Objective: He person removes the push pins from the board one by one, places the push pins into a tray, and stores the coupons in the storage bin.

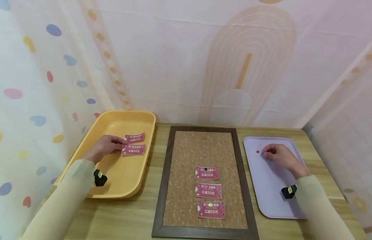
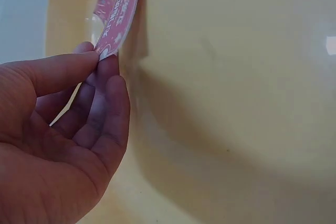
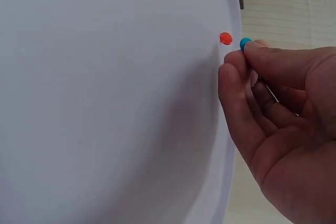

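My left hand [image 1: 105, 146] pinches the left end of a pink paper coupon [image 1: 133, 150] between thumb and fingertips, over the yellow tray [image 1: 114, 183]. In the left wrist view the held coupon [image 2: 123, 14] curves upward, partly covering a second coupon [image 2: 104, 4] behind it. My right hand [image 1: 280, 156] is above the lilac tray [image 1: 272, 203]. Its thumb and index finger pinch a blue pushpin [image 3: 245, 43], of which only the round head shows. Close to those fingertips lies a red pushpin [image 3: 226, 38] on the tray.
Between the trays lies a cork board [image 1: 186, 150] with a dark wooden frame. Three coupons run down its lower half, pinned by a black pin [image 1: 205, 169], a pink pin [image 1: 207, 186] and a yellow pin [image 1: 210, 205]. A patterned curtain [image 1: 174, 66] hangs behind the wooden table [image 1: 138, 213].
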The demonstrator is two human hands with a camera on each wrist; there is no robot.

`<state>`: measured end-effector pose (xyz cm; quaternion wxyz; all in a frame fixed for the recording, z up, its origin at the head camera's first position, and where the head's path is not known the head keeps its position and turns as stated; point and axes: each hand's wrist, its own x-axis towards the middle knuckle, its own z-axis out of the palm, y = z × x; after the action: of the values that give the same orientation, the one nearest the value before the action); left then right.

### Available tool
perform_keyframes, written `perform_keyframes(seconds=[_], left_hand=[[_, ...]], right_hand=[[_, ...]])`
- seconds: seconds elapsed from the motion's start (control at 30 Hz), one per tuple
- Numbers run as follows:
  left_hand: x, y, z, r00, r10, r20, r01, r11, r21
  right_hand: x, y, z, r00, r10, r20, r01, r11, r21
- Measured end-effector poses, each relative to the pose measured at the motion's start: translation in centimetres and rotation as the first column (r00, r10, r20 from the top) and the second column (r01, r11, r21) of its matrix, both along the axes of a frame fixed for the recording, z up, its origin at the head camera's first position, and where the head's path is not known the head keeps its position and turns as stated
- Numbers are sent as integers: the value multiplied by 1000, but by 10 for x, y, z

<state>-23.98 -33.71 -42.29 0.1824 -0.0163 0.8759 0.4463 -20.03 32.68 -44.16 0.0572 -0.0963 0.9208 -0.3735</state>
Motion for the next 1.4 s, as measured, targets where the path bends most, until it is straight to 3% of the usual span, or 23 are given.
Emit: perform_keyframes(seconds=[0.27, 0.63, 0.97, 1.23, 1.4], left_hand=[[2, -1, -3, 1000, -15, 0, 15, 1000, -7], [7, 2, -1, 999, -28, -15, 28, 999, -47], [18, 1, 7, 990, -61, -127, 50, 995, -87], [32, 15, 19, 957, 7, -291, -40, 993, -108], [36, 27, 32, 912, 7, -411, -44, 996, -82]], right_hand=[[-1, -1, -5, 999, -16, 28, 15, 999, 44], [-3, -4, -5, 999, 20, 26, -22, 997, 78], [-2, -3, -3, 999, 35, 22, -37, 997, 72], [-1, -5, 5, 999, 17, -39, -16, 999, 28], [5, -10, 13, 999, 9, -50, -10, 1000, -21]])
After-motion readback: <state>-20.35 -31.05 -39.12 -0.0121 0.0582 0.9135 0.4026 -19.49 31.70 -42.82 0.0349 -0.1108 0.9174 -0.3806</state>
